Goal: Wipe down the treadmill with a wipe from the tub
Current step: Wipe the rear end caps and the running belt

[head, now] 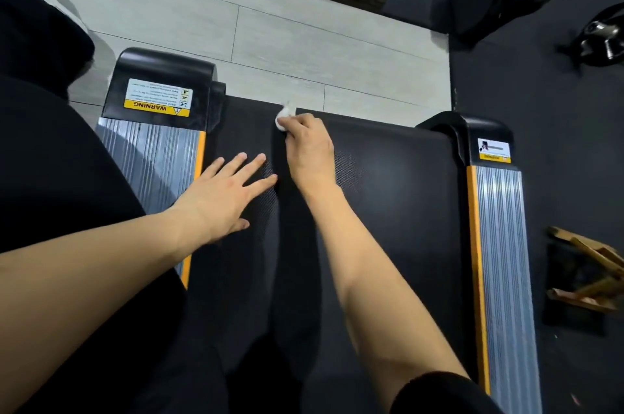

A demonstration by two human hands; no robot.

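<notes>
Belt, right half: the black textured treadmill belt (388,197) lies bare from the right forearm across to the right rail.
Belt, left half: the left hand (223,192) lies flat on it with fingers spread, filling the strip beside the left rail.
Belt, far edge: the right hand (309,140) pinches a small white crumpled wipe (283,116) there.
Side bounds: ribbed silver side rails with orange edging (499,244) and black moulded end caps (162,82) flank the belt.
Beyond far edge: pale grey plank floor (270,35), open.
Right floor: tan wooden pieces (587,271) lie near the rail.
</notes>
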